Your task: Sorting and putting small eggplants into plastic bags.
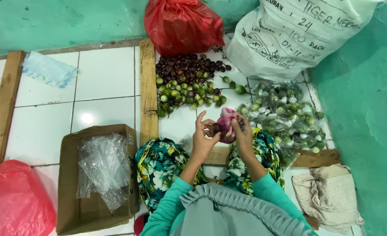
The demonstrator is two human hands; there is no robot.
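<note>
Both hands meet on a pink bundle above the lap.
The left hand [203, 140] pinches a small dark round eggplant [216, 128]; the right hand [242, 131] grips the crumpled pink cloth [226, 122], soft and wrinkled, between them.

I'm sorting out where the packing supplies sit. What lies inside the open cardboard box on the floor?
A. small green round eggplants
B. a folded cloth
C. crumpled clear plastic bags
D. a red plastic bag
C: the cardboard box holds only a crumpled heap of clear plastic bags; the small eggplants lie loose on the floor tiles further off.
</note>
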